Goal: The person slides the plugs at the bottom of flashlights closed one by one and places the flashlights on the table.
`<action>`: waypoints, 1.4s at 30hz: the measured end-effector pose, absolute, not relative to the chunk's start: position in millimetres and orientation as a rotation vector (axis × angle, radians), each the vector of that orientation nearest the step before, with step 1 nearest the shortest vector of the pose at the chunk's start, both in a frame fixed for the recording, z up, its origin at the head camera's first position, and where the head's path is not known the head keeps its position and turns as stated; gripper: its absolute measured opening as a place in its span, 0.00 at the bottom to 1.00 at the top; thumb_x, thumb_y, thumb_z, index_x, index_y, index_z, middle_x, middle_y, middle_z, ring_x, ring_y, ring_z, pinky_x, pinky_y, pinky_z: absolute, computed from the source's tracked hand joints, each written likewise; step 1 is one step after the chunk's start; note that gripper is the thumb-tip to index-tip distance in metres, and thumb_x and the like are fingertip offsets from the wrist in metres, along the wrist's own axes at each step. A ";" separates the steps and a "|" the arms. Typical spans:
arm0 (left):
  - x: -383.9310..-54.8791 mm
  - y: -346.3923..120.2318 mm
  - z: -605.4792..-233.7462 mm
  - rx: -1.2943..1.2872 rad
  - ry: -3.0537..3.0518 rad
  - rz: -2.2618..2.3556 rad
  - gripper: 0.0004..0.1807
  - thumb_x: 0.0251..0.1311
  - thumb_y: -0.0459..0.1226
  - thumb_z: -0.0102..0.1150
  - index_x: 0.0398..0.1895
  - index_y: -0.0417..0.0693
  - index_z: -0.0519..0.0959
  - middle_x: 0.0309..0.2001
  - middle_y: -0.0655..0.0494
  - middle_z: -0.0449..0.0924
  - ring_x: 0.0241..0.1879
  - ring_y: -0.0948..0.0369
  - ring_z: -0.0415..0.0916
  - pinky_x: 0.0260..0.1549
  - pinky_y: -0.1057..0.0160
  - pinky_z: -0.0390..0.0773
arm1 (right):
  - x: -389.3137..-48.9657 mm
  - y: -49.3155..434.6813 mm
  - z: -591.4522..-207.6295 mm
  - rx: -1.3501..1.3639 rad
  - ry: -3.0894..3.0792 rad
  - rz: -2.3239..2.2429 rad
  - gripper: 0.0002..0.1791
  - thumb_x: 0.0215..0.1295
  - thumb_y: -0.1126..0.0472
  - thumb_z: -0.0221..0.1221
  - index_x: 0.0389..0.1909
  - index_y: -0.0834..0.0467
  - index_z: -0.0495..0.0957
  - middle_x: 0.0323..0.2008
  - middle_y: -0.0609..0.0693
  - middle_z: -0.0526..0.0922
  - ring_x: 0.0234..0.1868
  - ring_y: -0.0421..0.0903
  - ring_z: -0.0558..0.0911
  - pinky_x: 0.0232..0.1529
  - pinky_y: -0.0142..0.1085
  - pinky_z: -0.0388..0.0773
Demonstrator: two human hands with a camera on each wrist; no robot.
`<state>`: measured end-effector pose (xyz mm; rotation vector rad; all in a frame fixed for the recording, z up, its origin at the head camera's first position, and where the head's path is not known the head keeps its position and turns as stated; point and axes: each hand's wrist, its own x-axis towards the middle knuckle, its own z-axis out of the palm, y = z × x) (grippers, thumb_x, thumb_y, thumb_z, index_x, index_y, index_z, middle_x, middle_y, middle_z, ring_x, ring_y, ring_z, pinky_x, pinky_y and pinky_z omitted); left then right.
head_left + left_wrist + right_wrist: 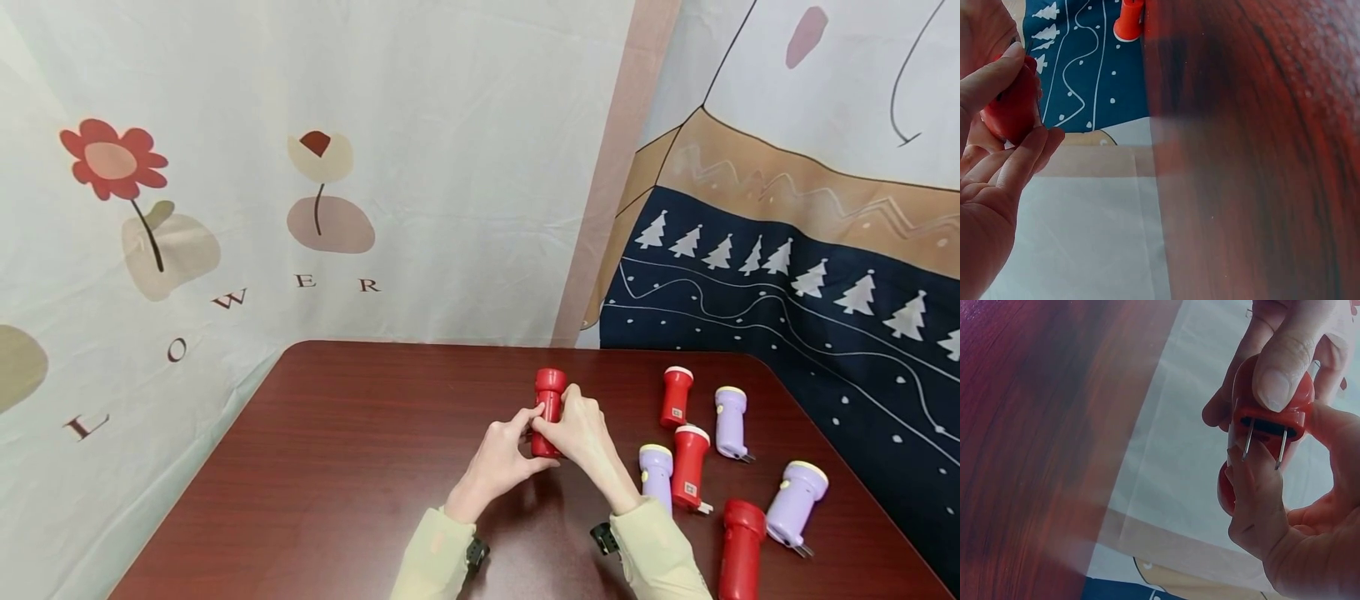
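Both hands hold a red flashlight (551, 382) up over the table, its wide head pointing to the far side. My left hand (501, 457) grips it from the left, thumb along its body. From the right, my right hand (587, 429) holds it with thumb and fingers. Two metal plug prongs (1282, 449) stick out of the flashlight's base in the right wrist view, with right-hand fingers close beside them and the left thumb pressed on the red casing. The left wrist view shows the red body (1015, 112) between the fingers, partly hidden by them.
On the right of the brown table (337, 467) lie several flashlights, among them a red one (677, 397), a purple one (730, 420) and a larger red one (742, 546). Another purple one (656, 471) lies close to the right forearm. Printed cloth (450, 167) hangs behind.
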<state>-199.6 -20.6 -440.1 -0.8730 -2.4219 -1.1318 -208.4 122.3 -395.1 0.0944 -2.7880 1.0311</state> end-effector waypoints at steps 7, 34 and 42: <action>-199.7 -22.2 -440.2 -0.895 -2.418 -1.163 0.39 0.42 0.38 0.75 0.60 0.40 0.71 0.47 0.48 0.84 0.42 0.60 0.85 0.43 0.68 0.81 | -207.8 122.3 -394.7 0.091 -2.797 1.051 0.23 0.50 0.55 0.67 0.37 0.65 0.69 0.24 0.56 0.76 0.20 0.44 0.75 0.24 0.37 0.82; -199.7 -28.8 -441.2 -1.003 -2.388 -1.289 0.34 0.47 0.33 0.72 0.59 0.36 0.70 0.47 0.44 0.84 0.43 0.56 0.85 0.44 0.70 0.80 | -207.5 120.4 -395.5 0.090 -2.780 0.984 0.22 0.48 0.54 0.67 0.34 0.64 0.68 0.22 0.56 0.75 0.20 0.45 0.74 0.21 0.35 0.76; -198.8 -30.6 -439.4 -1.034 -2.382 -1.305 0.35 0.47 0.33 0.71 0.60 0.35 0.69 0.49 0.45 0.83 0.44 0.56 0.85 0.45 0.69 0.80 | -206.7 120.4 -395.1 0.085 -2.795 1.005 0.22 0.48 0.55 0.67 0.36 0.65 0.68 0.23 0.56 0.76 0.20 0.45 0.75 0.22 0.36 0.78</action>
